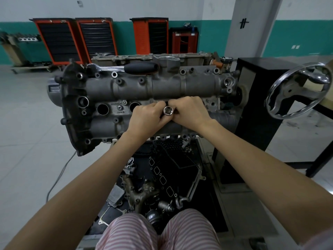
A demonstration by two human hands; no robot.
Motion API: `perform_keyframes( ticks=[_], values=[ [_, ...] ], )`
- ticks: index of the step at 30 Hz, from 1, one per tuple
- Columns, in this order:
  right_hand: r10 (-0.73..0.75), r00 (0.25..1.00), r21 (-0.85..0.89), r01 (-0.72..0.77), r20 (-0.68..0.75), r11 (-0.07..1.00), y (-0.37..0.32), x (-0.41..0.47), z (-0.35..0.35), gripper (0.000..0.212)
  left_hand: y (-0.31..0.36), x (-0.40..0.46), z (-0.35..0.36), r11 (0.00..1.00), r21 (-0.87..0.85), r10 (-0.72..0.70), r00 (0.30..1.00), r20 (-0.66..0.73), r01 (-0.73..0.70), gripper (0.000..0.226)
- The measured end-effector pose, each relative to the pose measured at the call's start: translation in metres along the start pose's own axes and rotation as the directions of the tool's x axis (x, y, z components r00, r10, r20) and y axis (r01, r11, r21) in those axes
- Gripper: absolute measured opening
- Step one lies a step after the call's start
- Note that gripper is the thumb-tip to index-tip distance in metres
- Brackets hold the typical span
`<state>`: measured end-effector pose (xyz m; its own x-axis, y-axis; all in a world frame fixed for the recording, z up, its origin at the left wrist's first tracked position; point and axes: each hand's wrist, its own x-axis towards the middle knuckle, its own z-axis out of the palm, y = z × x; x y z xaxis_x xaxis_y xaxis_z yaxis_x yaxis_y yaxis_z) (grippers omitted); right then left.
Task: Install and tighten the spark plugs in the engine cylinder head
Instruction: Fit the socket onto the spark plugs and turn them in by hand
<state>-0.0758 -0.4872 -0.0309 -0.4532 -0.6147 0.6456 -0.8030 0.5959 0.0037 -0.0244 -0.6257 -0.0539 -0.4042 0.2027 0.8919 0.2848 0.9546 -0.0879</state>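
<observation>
The grey cylinder head [126, 87] sits on a stand in front of me, with open spark plug wells [102, 108] in a row along its middle. My left hand [147, 120] and my right hand [191, 112] meet over the middle of the row, and both grip a shiny spark plug socket [168, 110] whose square drive end faces up. What lies under the socket is hidden by my fingers. A ratchet wrench [124, 68] with a black handle lies on the far top edge of the head.
A chrome handwheel [299, 91] and a black stand column [259, 105] are to the right. Loose engine parts and gaskets fill a tray [162, 177] below the head. Orange tool cabinets [75, 40] line the far wall.
</observation>
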Motion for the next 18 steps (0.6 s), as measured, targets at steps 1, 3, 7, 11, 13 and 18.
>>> perform_keyframes(
  ticks=[1, 3, 7, 11, 13, 18],
  values=[
    [-0.005, 1.000, -0.018, 0.005, -0.002, 1.000, 0.0004, 0.0003, 0.0008, 0.013, 0.0003, 0.0003, 0.0000, 1.000, 0.003, 0.010, 1.000, -0.006, -0.010, 0.036],
    [-0.016, 1.000, -0.053, 0.016, -0.005, 0.998, 0.0009, 0.0009, 0.0022, 0.016, 0.0009, 0.0011, -0.0009, 1.000, 0.001, 0.021, 1.000, -0.008, -0.021, 0.033],
    [-0.037, 0.999, -0.079, 0.037, 0.005, 0.996, 0.0037, 0.0022, 0.0046, 0.018, 0.0023, 0.0016, -0.0023, 0.999, -0.028, 0.038, 0.999, 0.008, -0.038, 0.029],
    [-0.071, 0.997, -0.074, 0.069, -0.022, 0.995, 0.0029, 0.0012, 0.0037, 0.012, 0.0030, 0.0015, -0.0026, 1.000, -0.024, 0.006, 1.000, 0.025, -0.006, 0.028],
    [-0.076, 0.994, -0.026, 0.074, -0.075, 0.997, 0.0019, -0.0001, 0.0014, 0.009, 0.0021, 0.0006, -0.0022, 1.000, -0.021, -0.017, 0.999, 0.033, 0.018, 0.032],
    [-0.051, 0.991, 0.025, 0.055, -0.120, 0.998, 0.0007, -0.0013, -0.0004, 0.017, 0.0014, -0.0001, -0.0035, 0.995, -0.072, -0.066, 0.996, 0.059, 0.070, 0.045]
  ],
)
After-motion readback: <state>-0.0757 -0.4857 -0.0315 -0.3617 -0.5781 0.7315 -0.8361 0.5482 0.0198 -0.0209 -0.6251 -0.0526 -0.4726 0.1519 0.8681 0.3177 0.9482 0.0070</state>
